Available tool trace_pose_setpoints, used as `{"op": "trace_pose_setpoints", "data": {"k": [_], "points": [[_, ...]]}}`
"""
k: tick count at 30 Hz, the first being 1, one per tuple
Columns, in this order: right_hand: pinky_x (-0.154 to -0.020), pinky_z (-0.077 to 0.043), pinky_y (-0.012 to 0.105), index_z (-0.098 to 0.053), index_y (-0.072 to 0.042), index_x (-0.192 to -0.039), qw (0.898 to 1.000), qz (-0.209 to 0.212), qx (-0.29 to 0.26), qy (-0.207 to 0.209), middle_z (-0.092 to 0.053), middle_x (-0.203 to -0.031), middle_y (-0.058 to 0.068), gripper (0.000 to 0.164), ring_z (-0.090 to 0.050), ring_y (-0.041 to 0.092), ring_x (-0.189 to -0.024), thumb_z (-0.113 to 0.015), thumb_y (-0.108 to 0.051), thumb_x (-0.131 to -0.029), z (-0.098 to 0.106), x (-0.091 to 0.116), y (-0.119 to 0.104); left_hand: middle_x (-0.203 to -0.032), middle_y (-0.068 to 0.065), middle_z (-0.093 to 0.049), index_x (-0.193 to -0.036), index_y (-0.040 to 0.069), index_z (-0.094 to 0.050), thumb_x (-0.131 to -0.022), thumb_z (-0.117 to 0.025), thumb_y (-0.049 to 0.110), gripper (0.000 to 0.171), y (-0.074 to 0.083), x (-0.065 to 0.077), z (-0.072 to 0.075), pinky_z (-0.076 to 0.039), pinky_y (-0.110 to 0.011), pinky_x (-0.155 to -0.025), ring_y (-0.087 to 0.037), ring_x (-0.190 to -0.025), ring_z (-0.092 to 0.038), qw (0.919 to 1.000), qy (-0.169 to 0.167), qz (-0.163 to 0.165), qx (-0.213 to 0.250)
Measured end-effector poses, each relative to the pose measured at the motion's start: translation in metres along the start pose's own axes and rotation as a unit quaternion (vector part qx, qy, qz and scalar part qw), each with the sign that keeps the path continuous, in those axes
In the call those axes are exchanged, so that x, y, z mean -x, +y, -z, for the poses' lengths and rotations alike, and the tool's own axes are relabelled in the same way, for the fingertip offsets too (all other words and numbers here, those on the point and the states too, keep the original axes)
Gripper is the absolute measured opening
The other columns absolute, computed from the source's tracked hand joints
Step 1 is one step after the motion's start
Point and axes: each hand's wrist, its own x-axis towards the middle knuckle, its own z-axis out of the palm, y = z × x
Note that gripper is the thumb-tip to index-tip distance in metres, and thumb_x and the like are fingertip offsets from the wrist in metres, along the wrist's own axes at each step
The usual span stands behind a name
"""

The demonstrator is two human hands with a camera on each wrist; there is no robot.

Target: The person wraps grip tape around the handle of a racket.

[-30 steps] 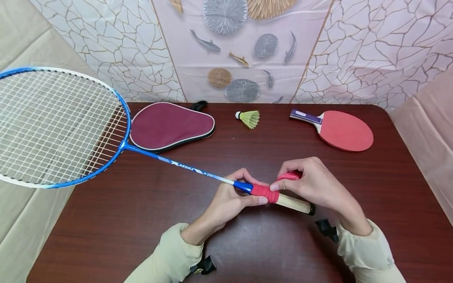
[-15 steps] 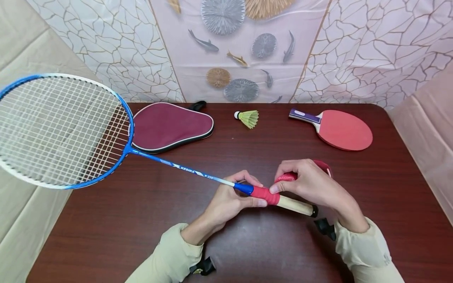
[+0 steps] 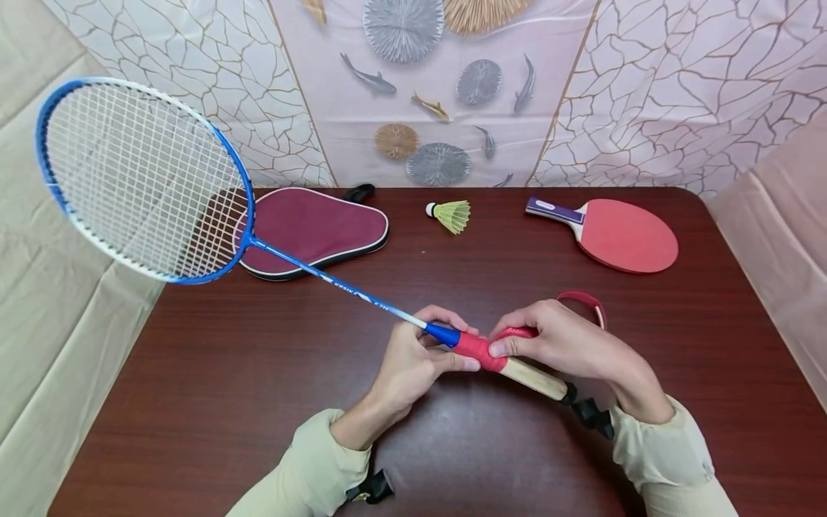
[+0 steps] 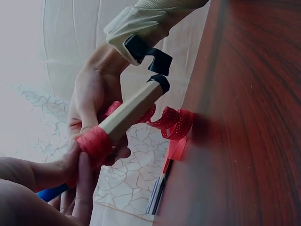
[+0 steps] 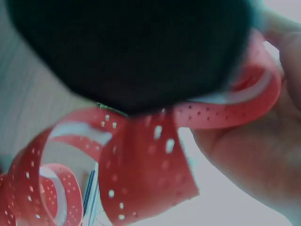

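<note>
A blue and white badminton racket (image 3: pixel 342 285) is held slantwise above the table, its strung head up at the left. My left hand (image 3: pixel 407 362) grips the handle, thumb and fingers around its red-wrapped part. Red perforated grip tape (image 3: pixel 470 347) covers the upper handle; the lower part is bare wood (image 4: pixel 131 110) ending in a black cap. With thumb and fingers my right hand (image 3: pixel 558 337) pinches the tape at the edge of the wrapped part. The loose tape (image 5: pixel 146 174) hangs in curls below the right hand, and the black cap fills the top of the right wrist view.
Along the back of the brown table (image 3: pixel 258 402) lie a maroon paddle case (image 3: pixel 310 230), a yellow shuttlecock (image 3: pixel 450 215) and a red table tennis bat (image 3: pixel 627 237). A patterned cloth (image 3: pixel 439 93) hangs behind the table's far edge.
The racket's head has swung upward and to the right and its face has turned. My right hand has shifted slightly left, still pinching the tape; a loose tape loop now shows behind it.
</note>
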Motion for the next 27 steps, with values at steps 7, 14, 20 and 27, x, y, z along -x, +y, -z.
{"op": "trace_pose_setpoints", "data": {"k": [7, 14, 20, 27], "points": [[-0.065, -0.047, 0.024, -0.074, -0.03, -0.093, 0.997, 0.014, 0.05, 0.058, -0.065, -0.084, -0.018, 0.011, -0.058, 0.005, -0.074, -0.078, -0.034, -0.084, 0.0, 0.002, -0.002, -0.115, -0.018, -0.066, -0.116, 0.0, -0.057, -0.077, -0.077, -0.011, 0.045, 0.0, -0.002, 0.0, -0.054, -0.037, -0.087, -0.032, -0.1, -0.066, 0.9982, -0.045, -0.002, 0.041], [-0.061, -0.042, 0.023, -0.071, -0.033, -0.086, 0.988, 0.031, 0.109, 0.105, -0.057, -0.077, -0.02, 0.023, -0.05, 0.004, -0.071, -0.085, -0.044, -0.072, -0.004, -0.002, -0.004, -0.103, -0.014, -0.069, -0.117, 0.009, -0.06, -0.082, -0.08, 0.01, 0.04, 0.0, -0.001, -0.001, -0.057, -0.032, -0.078, -0.026, -0.086, -0.07, 0.9981, -0.021, 0.057, 0.011], [-0.065, -0.037, 0.028, -0.067, -0.035, -0.083, 0.983, 0.029, 0.115, 0.142, -0.057, -0.074, -0.02, 0.031, -0.049, 0.007, -0.069, -0.088, -0.049, -0.065, -0.002, -0.001, -0.005, -0.1, -0.016, -0.069, -0.11, 0.004, -0.066, -0.081, -0.081, 0.01, 0.033, 0.0, -0.001, 0.0, -0.058, -0.037, -0.077, -0.029, -0.084, -0.071, 0.9982, 0.0, 0.057, 0.016], [-0.069, -0.033, 0.027, -0.063, -0.034, -0.078, 0.982, 0.045, 0.093, 0.157, -0.058, -0.07, -0.023, 0.024, -0.05, 0.003, -0.065, -0.085, -0.042, -0.073, 0.007, 0.004, -0.004, -0.098, -0.014, -0.069, -0.106, 0.01, -0.068, -0.08, -0.083, 0.01, 0.03, -0.001, 0.0, 0.001, -0.055, -0.03, -0.071, -0.025, -0.08, -0.07, 0.9978, -0.005, 0.066, 0.003]]}}
